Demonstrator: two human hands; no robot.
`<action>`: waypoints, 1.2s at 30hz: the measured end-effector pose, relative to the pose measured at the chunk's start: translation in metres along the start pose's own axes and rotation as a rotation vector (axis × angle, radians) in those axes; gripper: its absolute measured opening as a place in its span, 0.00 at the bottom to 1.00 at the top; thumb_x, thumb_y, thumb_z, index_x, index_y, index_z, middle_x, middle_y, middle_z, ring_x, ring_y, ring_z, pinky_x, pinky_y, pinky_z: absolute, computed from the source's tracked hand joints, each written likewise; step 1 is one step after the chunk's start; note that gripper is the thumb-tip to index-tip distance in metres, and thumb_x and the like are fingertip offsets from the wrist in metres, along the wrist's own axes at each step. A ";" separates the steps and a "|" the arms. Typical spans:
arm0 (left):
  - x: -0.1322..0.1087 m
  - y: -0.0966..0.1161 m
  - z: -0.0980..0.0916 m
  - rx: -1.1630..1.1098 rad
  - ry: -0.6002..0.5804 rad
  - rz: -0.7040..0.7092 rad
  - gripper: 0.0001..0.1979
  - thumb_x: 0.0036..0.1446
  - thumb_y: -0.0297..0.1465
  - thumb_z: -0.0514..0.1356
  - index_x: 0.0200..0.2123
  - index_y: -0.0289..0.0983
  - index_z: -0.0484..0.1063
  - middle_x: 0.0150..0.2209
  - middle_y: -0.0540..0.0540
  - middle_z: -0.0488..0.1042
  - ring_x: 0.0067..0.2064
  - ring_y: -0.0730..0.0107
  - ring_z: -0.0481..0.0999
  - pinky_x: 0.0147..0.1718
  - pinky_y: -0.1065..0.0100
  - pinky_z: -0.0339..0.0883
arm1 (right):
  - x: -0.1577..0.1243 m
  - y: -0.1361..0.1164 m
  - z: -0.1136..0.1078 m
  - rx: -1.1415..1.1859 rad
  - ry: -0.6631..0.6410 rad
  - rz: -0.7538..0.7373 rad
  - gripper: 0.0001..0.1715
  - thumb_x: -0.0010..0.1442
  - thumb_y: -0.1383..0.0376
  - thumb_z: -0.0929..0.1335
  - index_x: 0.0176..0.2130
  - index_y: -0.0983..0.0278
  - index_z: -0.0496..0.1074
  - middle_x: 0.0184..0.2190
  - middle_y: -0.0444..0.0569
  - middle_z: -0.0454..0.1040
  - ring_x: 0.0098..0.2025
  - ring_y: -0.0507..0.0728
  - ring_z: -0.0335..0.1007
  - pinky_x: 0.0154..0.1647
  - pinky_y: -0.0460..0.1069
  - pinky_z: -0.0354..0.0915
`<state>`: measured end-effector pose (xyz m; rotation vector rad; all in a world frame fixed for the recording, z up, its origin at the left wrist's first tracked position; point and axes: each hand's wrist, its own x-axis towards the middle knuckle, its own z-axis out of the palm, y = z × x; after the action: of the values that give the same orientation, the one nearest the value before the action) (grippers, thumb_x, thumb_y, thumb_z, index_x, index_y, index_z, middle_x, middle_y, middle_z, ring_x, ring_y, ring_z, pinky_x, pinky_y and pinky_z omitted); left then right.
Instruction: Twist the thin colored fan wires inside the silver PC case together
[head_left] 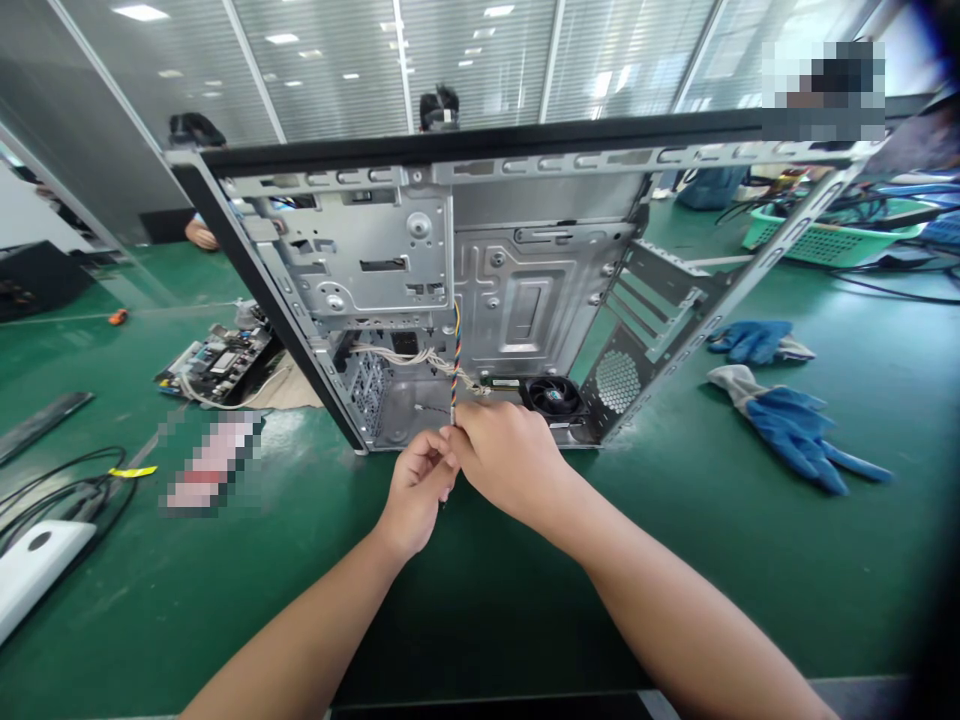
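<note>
An open metal computer case (435,150) stands upright in front of me, its inside facing my way. A twisted multicoloured cable (456,350) runs down from the drive cage (375,255) into my fingers. My right hand (506,450) is closed around its lower part. Just beside it, touching, my left hand (420,485) pinches at the cable's lower end, which the fingers mostly hide. Behind my hands, a bundle of white wires (409,355) crosses the case. A black fan (553,397) lies at the case's bottom right.
Blue work gloves (795,430) lie to the right. Further back sits a green basket (832,235) of cables. At left are a circuit board (221,360), black cables (90,490) and a white device (45,570). A co-worker's hand (201,233) shows behind the case.
</note>
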<state>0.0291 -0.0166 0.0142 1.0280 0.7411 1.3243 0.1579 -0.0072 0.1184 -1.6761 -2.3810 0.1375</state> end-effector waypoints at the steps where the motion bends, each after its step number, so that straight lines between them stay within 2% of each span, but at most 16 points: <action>1: 0.000 -0.001 0.000 0.031 0.009 0.012 0.09 0.54 0.31 0.65 0.31 0.36 0.65 0.24 0.55 0.62 0.20 0.83 0.56 0.19 0.75 0.47 | 0.000 0.000 0.000 0.002 0.001 0.002 0.14 0.63 0.62 0.61 0.36 0.64 0.74 0.28 0.50 0.76 0.31 0.58 0.74 0.28 0.48 0.59; 8: -0.001 -0.003 -0.002 0.118 0.017 0.073 0.10 0.55 0.32 0.64 0.29 0.36 0.65 0.22 0.56 0.61 0.20 0.82 0.55 0.19 0.75 0.49 | 0.000 0.000 0.000 0.019 0.016 -0.003 0.14 0.63 0.62 0.61 0.34 0.63 0.74 0.27 0.50 0.76 0.30 0.58 0.74 0.26 0.48 0.57; 16: 0.000 -0.004 -0.006 0.179 0.003 0.095 0.10 0.56 0.34 0.63 0.29 0.36 0.66 0.21 0.55 0.62 0.20 0.80 0.60 0.20 0.74 0.52 | 0.001 0.001 0.001 0.012 0.001 -0.011 0.14 0.64 0.62 0.60 0.36 0.64 0.73 0.28 0.50 0.76 0.31 0.58 0.74 0.27 0.48 0.57; 18: 0.000 -0.003 -0.004 0.147 -0.006 0.068 0.10 0.57 0.34 0.63 0.28 0.36 0.66 0.21 0.55 0.62 0.20 0.81 0.60 0.21 0.74 0.52 | 0.001 0.001 0.000 0.004 -0.003 -0.017 0.15 0.64 0.62 0.60 0.36 0.64 0.73 0.28 0.50 0.76 0.31 0.58 0.74 0.27 0.48 0.57; 22: 0.001 0.001 0.000 -0.056 -0.069 -0.067 0.11 0.56 0.33 0.64 0.27 0.35 0.65 0.23 0.55 0.62 0.21 0.81 0.60 0.21 0.74 0.51 | 0.002 0.001 -0.001 -0.001 -0.014 -0.028 0.15 0.64 0.62 0.60 0.36 0.64 0.73 0.28 0.50 0.76 0.31 0.58 0.74 0.26 0.48 0.55; 27: 0.001 0.002 0.001 -0.193 -0.130 -0.154 0.12 0.54 0.30 0.65 0.26 0.35 0.63 0.21 0.56 0.60 0.21 0.81 0.59 0.22 0.74 0.50 | 0.001 0.003 -0.002 0.037 -0.037 -0.049 0.16 0.65 0.62 0.59 0.34 0.64 0.72 0.28 0.48 0.75 0.31 0.55 0.72 0.26 0.47 0.53; 32: 0.002 -0.001 0.001 -0.140 -0.057 -0.087 0.11 0.53 0.31 0.66 0.27 0.35 0.66 0.23 0.55 0.62 0.22 0.82 0.60 0.22 0.75 0.52 | 0.001 0.002 -0.003 0.037 -0.038 -0.019 0.15 0.65 0.61 0.60 0.34 0.64 0.72 0.27 0.48 0.75 0.30 0.55 0.72 0.25 0.47 0.52; 36: 0.001 -0.003 0.000 -0.080 -0.044 -0.037 0.11 0.51 0.31 0.67 0.27 0.36 0.66 0.22 0.55 0.62 0.21 0.82 0.60 0.21 0.75 0.52 | 0.000 0.002 -0.003 0.046 -0.028 -0.009 0.16 0.64 0.61 0.60 0.33 0.64 0.73 0.27 0.48 0.75 0.30 0.56 0.72 0.25 0.47 0.51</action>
<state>0.0306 -0.0150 0.0122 0.9723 0.6652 1.2856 0.1607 -0.0064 0.1213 -1.6534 -2.3861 0.2142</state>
